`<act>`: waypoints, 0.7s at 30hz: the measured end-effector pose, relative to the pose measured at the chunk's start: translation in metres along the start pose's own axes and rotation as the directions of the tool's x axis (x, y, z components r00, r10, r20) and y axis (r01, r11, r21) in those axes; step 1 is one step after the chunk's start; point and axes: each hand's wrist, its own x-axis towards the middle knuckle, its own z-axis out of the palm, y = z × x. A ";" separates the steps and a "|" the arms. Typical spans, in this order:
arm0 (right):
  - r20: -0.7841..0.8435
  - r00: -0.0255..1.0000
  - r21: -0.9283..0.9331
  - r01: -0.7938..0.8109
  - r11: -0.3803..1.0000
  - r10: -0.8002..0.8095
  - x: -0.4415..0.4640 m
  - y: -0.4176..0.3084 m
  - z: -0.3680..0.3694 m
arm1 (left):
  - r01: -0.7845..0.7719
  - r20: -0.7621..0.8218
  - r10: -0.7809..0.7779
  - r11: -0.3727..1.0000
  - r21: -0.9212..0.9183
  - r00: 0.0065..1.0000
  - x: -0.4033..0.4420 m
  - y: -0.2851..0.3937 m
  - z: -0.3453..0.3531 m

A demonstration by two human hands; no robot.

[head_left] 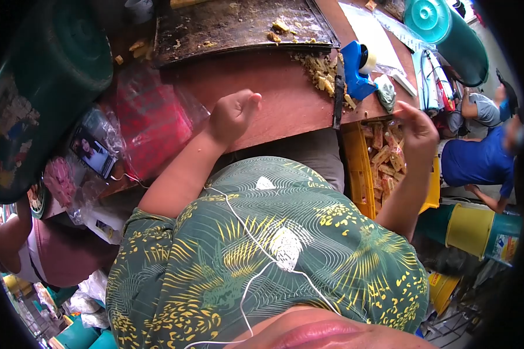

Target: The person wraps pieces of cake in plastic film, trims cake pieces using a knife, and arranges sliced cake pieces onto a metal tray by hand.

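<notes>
My left hand (234,116) is raised above the near edge of the brown table (233,75), to the right of the red plastic bags (151,119). Its fingers are curled into a fist, and whatever may be inside is hidden. My right hand (419,132) hangs over a yellow crate (361,174) of wrapped yellowish snack bars (384,157). Those fingers are bent inward, and I cannot make out anything between them. Just left of the fingertips lies a small greenish-white pouch (385,93). A blue tape dispenser (358,72) stands beside broken snack pieces (321,72).
A dark, crumb-strewn tray (239,29) covers the table's back. Green drums (52,87) stand left and back right. A phone (92,145) lies among plastic at left. People (474,160) are at right, another person (70,250) at left. White earphone wires (247,227) cross my shirt.
</notes>
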 end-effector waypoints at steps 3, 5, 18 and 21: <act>0.257 0.963 -0.103 0.116 0.988 -0.086 -0.002 -0.024 0.062 | 0.117 -0.172 -0.111 0.993 0.028 0.979 0.003 0.001 0.006; 0.196 0.903 0.081 0.374 0.924 -0.383 -0.005 -0.051 0.120 | 0.271 -0.106 -0.311 0.920 -0.283 0.944 0.011 0.024 0.016; 0.018 0.859 -0.097 0.511 0.854 -0.512 0.035 -0.042 0.212 | 0.353 0.311 -0.169 0.402 -0.845 0.935 0.018 0.103 0.004; -0.324 0.916 -0.320 0.126 0.939 -0.234 0.000 -0.066 0.316 | 0.370 0.230 -0.359 0.393 -0.842 0.904 0.029 0.088 0.023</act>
